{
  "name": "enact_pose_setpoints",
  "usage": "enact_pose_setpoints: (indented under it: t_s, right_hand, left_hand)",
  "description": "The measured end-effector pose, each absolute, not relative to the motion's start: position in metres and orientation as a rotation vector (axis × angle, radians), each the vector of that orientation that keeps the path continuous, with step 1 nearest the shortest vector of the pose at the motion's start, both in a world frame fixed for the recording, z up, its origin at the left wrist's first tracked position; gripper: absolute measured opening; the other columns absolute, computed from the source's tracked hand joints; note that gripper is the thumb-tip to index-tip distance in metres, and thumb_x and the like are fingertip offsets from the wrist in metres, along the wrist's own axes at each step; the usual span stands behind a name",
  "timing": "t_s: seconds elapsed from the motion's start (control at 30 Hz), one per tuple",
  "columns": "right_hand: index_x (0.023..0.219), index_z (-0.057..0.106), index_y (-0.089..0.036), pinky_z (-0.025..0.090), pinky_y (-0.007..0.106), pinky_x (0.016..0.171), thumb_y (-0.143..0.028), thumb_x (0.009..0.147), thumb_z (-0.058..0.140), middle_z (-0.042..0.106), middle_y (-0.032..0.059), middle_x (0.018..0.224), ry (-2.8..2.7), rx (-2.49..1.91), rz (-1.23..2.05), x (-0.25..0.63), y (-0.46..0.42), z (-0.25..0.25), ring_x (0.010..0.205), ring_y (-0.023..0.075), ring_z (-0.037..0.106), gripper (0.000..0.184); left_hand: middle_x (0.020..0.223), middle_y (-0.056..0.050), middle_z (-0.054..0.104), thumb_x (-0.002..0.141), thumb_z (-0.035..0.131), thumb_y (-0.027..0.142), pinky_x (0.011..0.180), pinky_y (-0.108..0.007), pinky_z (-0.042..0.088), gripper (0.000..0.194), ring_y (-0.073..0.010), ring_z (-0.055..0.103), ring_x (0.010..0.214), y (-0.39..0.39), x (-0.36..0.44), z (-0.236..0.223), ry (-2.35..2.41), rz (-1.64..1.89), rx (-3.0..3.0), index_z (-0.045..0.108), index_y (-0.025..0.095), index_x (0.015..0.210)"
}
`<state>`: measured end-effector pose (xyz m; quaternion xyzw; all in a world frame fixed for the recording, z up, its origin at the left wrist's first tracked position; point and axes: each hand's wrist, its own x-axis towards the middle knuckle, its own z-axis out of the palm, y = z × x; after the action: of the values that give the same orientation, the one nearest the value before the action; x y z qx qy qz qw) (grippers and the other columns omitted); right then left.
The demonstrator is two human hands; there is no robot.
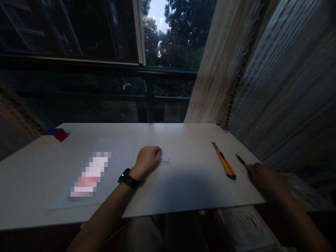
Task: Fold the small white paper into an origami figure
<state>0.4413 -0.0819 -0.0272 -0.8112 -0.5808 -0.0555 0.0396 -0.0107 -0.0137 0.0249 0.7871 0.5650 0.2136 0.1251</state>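
My left hand [148, 159], with a black watch [128, 178] on the wrist, rests on the white table with its fingers curled closed. From beside its fingertips a small white slip of paper [165, 159] sticks out; the grip itself is partly hidden. At the table's right edge, my right hand [261, 175] is closed around a slim dark pen-like tool [240, 160], whose tip points away and to the left. A yellow utility knife [224, 161] with its blade out lies flat between the two hands, nearer the right one.
White paper sheets [123, 154], partly blurred out, lie left of my left hand. A red, blue and white block [56, 135] stands at the far left of the table [183, 140]. Curtains [210, 70] hang at the right, and a box [246, 227] sits below the front edge.
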Motion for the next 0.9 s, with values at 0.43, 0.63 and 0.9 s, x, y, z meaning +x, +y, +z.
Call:
enact_pose_setpoints:
  t_s: [0.43,0.63,0.9]
  right_hand:
    - [0.105,0.058,-0.018,0.046,0.026,0.051,-0.044,0.081,0.051,0.065,0.0057,0.073,-1.537,-1.711,0.048,0.328,-0.083,0.032,0.055,0.0162,0.059,0.036]
    - [0.105,0.057,-0.022,0.044,0.022,0.046,-0.024,0.088,0.041,0.065,0.005,0.087,-1.872,-1.157,0.39,0.225,-0.063,0.016,0.046,0.0075,0.052,0.024]
    - [0.078,0.056,-0.018,0.04,0.024,0.051,-0.014,0.076,0.05,0.054,0.0013,0.067,-1.872,-0.929,0.283,0.191,-0.055,0.01,0.055,0.0118,0.051,0.008]
  left_hand:
    - [0.076,-0.009,0.067,0.079,0.05,0.049,0.062,-0.028,0.038,0.04,-0.0166,0.057,0.067,-0.015,0.022,0.031,1.177,0.706,1.941,0.07,0.016,0.087]
    - [0.081,-0.008,0.062,0.069,0.063,0.049,0.054,-0.021,0.033,0.045,-0.009,0.05,0.064,-0.022,0.052,0.034,0.761,0.886,1.127,0.066,0.012,0.095]
    - [0.068,-0.004,0.058,0.062,0.072,0.043,0.048,-0.021,0.026,0.037,-0.0058,0.044,0.055,-0.024,0.05,0.03,0.717,0.973,0.92,0.066,0.009,0.074]
